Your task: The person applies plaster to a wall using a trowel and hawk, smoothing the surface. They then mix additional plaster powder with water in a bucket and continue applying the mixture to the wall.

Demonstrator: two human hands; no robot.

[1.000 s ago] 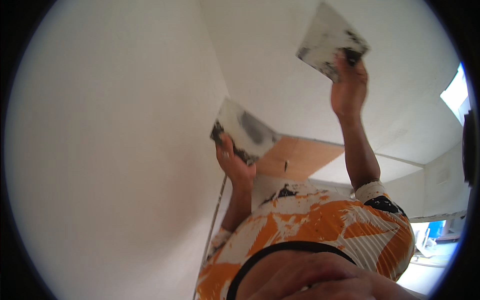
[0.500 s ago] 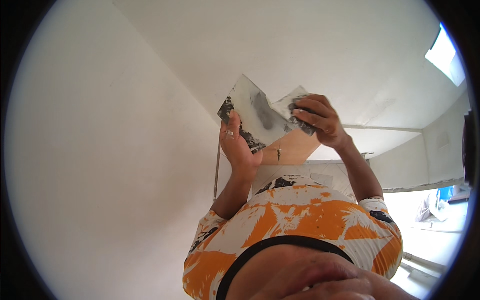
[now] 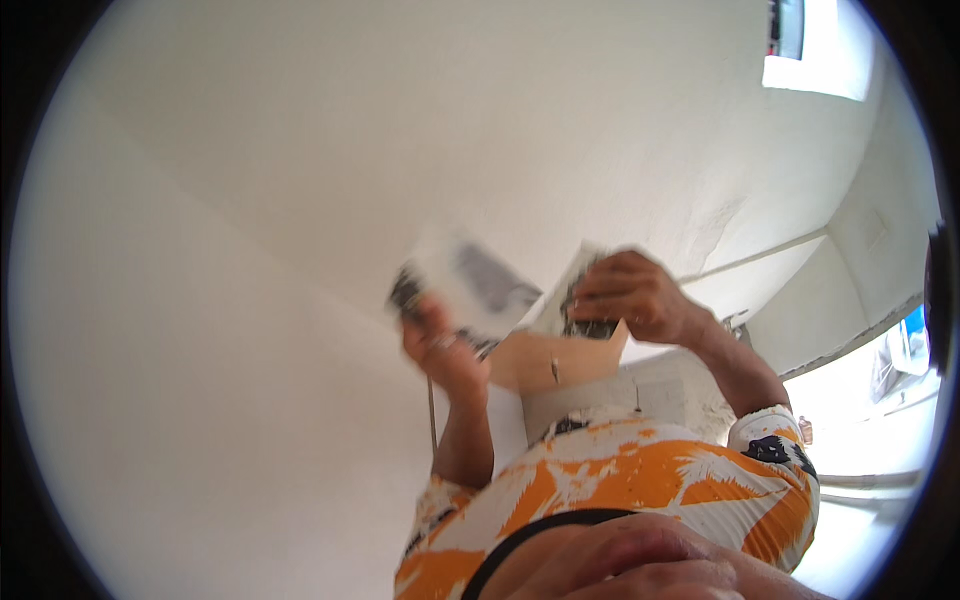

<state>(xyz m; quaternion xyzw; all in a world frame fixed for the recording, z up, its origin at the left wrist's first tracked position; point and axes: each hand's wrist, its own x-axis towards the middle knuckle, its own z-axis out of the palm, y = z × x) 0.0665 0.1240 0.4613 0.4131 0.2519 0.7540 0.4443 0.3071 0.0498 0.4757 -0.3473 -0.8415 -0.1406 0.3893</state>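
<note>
My left hand (image 3: 447,352) is closed on the dark, spattered edge of a wide putty knife (image 3: 455,290), whose pale blade has a grey patch. Motion smears this blade and the fingers. To its right, my right hand (image 3: 640,300) grips a second putty knife (image 3: 553,305) by its dark back, with white compound stuck on it. Its pale blade points left and sits close to the wide one; whether they touch I cannot tell. Both tools are held up in front of my chest.
Smooth off-white surfaces (image 3: 200,400) meet at a faint corner line on the left. A bright window (image 3: 825,60) is at the upper right. Below the tools shows a tan board (image 3: 545,362). At the right lies a bright opening (image 3: 850,425).
The view has shifted, and both hands sit lower in it. The wide blade has moved left and apart from the right-hand knife, which has turned more upright. Both hands keep their holds.
</note>
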